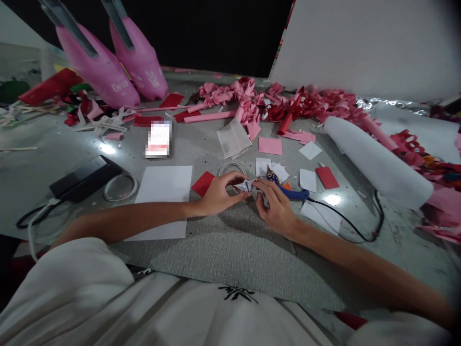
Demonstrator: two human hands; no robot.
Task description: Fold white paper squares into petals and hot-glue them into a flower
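Between my two hands is a small folded piece of white paper [245, 186], held just above the grey table. The thumb and fingers of my left hand [219, 194] grip its left side. My right hand [275, 204] has its fingertips closed on the right side, partly hiding it. Behind my right hand lies a blue glue gun [296, 193] with a dark cord. A red paper piece [203, 184] sits by my left wrist, and a white sheet [165, 185] lies under my left forearm. A ring of wire [232, 168] rests just beyond my hands.
Pink and red paper scraps [248, 101] are heaped along the back. Two pink bottle shapes [139, 62] stand back left, near a blurred phone [159, 139]. A black power bank or box [86, 178] with cables lies left. A white paper roll [378, 163] is at right.
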